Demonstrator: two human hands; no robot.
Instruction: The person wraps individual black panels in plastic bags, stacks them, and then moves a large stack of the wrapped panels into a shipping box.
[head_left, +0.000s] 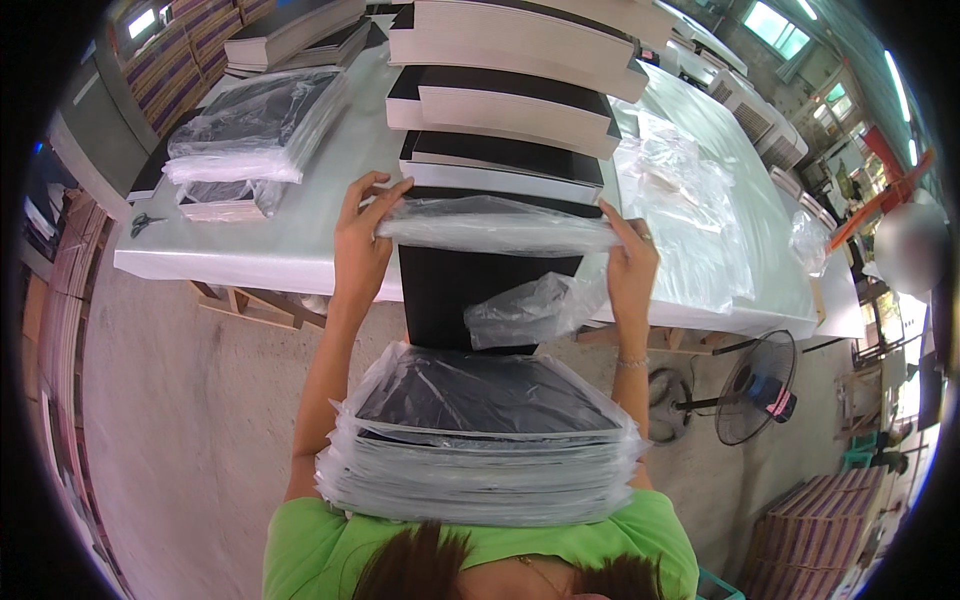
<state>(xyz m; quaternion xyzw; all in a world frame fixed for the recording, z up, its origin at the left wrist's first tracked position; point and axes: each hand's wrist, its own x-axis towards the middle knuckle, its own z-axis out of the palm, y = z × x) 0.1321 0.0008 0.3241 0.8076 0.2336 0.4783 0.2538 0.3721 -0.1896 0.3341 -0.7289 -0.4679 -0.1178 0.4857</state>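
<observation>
Underside of plastic bag (500, 232) hidden; layers of wrapped stack (480, 475) in front of table (305, 235) uncountable. One pair of scissors (145, 222), table's left end. Left hand (362, 245), right hand (632, 262) pinch bag's ends near table's front edge. Bag clear, wrinkled, bunched lengthwise.

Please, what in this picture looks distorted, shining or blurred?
Head view: the thick black-covered books with white pages look curved by the fisheye; head view: the held, folded clear plastic film catches pale glare; head view: the bright rectangular glass window looks washed out, and a round pale patch at far right is blurred.
</observation>
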